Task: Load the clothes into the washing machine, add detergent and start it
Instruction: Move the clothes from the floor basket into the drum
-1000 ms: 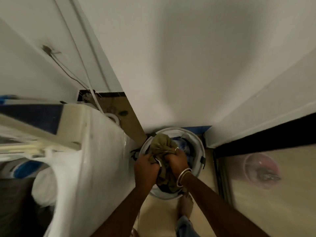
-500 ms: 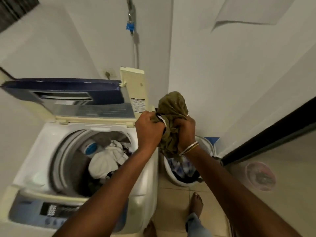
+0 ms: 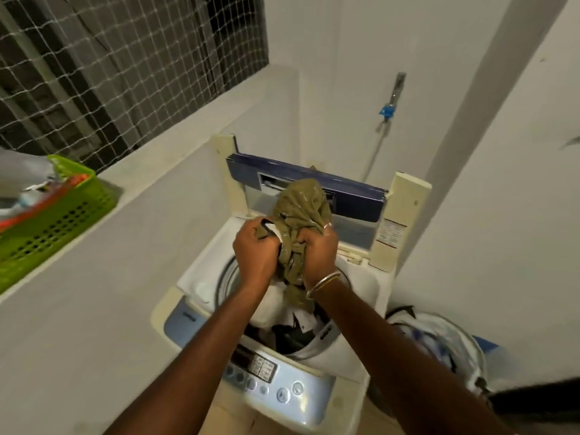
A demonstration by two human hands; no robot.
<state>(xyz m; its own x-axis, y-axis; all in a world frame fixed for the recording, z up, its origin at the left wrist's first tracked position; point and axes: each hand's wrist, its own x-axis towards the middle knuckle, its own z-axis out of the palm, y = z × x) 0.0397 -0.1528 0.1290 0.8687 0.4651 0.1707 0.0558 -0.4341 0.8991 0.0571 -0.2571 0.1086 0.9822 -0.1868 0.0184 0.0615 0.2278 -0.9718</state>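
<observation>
White plastered walls enclose a narrow corner. At upper left, white netting covers a dark window opening above a white ledge, which carries a green perforated plastic basket. A thin pipe with a blue fitting, possibly a tap, runs down the back wall.

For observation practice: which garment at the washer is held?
The crumpled olive-green garment, in left hand and right hand; white cloth and dark cloth lie in the drum.
</observation>
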